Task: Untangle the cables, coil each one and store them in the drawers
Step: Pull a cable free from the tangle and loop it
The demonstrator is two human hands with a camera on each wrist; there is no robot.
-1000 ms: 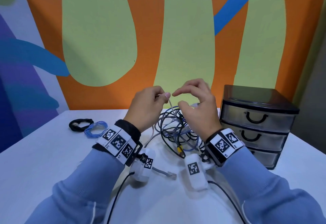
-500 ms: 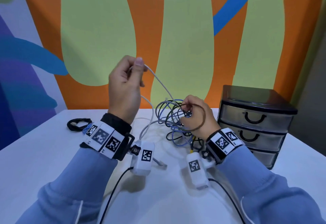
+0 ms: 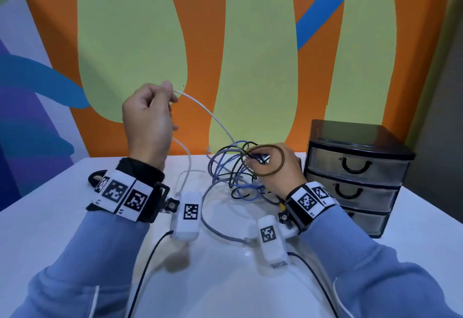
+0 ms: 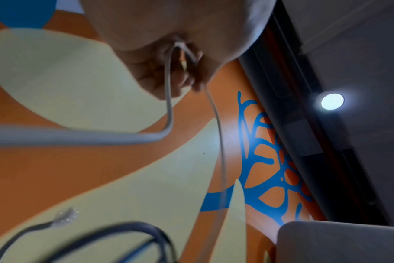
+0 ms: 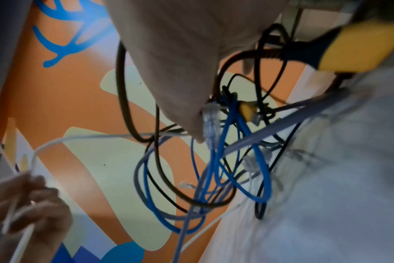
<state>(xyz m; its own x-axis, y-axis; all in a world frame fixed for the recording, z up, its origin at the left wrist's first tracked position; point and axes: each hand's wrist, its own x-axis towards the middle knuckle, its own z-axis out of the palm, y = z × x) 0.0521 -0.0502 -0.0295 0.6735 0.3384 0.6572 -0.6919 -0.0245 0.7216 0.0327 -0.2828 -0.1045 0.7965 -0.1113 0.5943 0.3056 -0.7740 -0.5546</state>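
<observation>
A thin white cable (image 3: 213, 117) is pinched between the thumb and curled fingers of the left hand (image 3: 147, 122), raised above the white table (image 3: 50, 217), and is stretched down to the right into a tangled bundle of blue, black and grey cables (image 3: 235, 174). The bundle is gripped by the curled fingers of the right hand (image 3: 278, 169) just above the tabletop, with a brown braided cable loop (image 3: 271, 158) draped over that hand. A dark plastic three-drawer cabinet (image 3: 355, 174) is seen just beside the right hand, all drawers closed.
</observation>
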